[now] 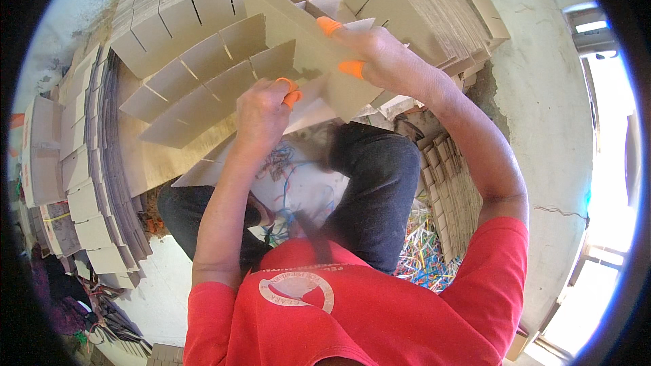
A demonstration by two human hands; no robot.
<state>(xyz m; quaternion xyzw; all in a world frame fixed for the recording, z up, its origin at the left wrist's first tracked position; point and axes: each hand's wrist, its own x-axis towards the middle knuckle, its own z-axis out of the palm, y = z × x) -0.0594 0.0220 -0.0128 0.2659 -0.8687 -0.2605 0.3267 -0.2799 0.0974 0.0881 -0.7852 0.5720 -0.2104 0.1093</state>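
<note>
Orange covers sit on fingertips of both my hands. My right hand (386, 57) pinches a tan cardboard sheet (291, 27) between thumb and fingers, tilted over the strips. Lower and to the left, my left hand (263, 114) is closed at the top edge of the nearest slotted cardboard strip (215, 168), which stretches across above my lap. Beyond it, two more slotted strips, a middle one (220, 91) and a farther one (196, 64), stand on edge, roughly parallel. Where the sheet meets the strips is partly hidden by my hands and blurred.
Stacks of slotted cardboard stand at the back left (183, 13), back right (420, 10) and far left (95, 169). A wooden board (139, 163) lies under the strips. Colourful shredded strands (424, 247) cover the floor by my leg. A pale wall (542, 129) rises at right.
</note>
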